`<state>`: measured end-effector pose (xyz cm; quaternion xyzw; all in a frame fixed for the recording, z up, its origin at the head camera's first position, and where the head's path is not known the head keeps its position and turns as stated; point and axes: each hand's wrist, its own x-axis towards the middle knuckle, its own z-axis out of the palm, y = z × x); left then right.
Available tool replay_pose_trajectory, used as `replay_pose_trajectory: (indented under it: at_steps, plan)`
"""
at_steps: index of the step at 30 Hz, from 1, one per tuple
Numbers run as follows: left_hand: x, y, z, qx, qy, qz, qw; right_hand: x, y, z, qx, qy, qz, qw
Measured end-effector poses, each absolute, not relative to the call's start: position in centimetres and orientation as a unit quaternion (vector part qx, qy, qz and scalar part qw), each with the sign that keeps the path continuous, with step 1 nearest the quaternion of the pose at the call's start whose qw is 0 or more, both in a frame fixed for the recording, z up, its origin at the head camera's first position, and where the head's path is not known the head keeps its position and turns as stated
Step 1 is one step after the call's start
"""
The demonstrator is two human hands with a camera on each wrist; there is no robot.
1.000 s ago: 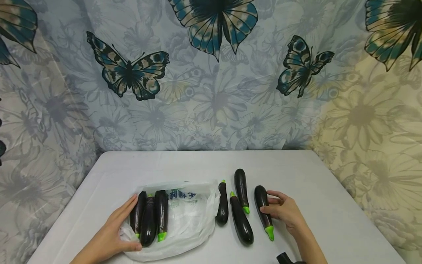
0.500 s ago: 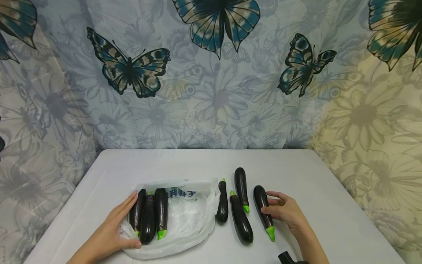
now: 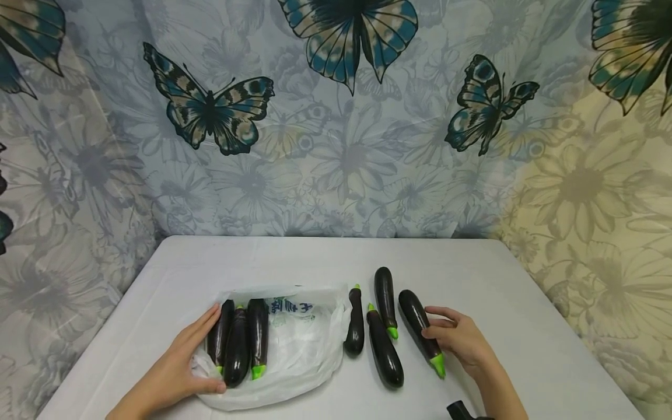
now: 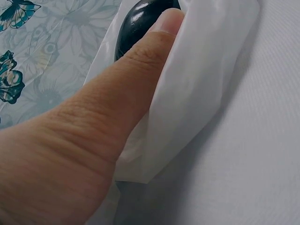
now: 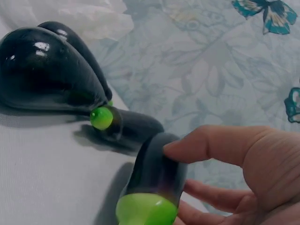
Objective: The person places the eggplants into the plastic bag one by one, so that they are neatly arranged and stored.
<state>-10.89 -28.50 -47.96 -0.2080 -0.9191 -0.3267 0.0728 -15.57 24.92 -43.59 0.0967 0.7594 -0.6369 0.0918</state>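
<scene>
In the head view, my right hand pinches the rightmost eggplant between thumb and fingers, near its green-stemmed end. The right wrist view shows the thumb on this eggplant's dark skin, just beyond the bright green cap. My left hand lies along the left side of a white plastic bag, fingers stretched out and thumb spread. Three glossy dark eggplants lie side by side in the bag by that hand. From the left wrist, the thumb reaches over the bag's edge against an eggplant.
Between the bag and my right hand lie three more eggplants: a slim one beside the bag, one farther back and one nearer. A black object shows at the front edge. Butterfly-printed cloth hangs behind the white table.
The eggplant in my right hand has turned, its far end swinging left and its green end right. My left hand stays by the bag. The head view has shifted slightly.
</scene>
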Motion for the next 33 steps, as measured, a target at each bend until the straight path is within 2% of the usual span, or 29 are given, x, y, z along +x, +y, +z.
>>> replay_pose_trajectory:
  at_steps: [8, 15, 26, 33]
  plan:
    - [-11.0, -28.6, -48.0, -0.204, -0.918, -0.335, 0.068, -15.5, 25.3, -43.3, 0.040, 0.602, -0.783, 0.149]
    - [-11.0, -28.6, -48.0, -0.204, -0.918, -0.333, 0.069, -15.4, 25.4, -43.1, -0.017, 0.541, -0.819, 0.192]
    - [-10.8, -28.5, -47.9, -0.205, -0.919, -0.328, 0.074, -15.4, 24.7, -43.2, -0.034, 0.527, -0.831, 0.176]
    - [-11.0, -28.5, -47.9, -0.227, -0.914, -0.321, 0.099, -15.5, 24.1, -42.6, 0.044, 0.568, -0.814, 0.115]
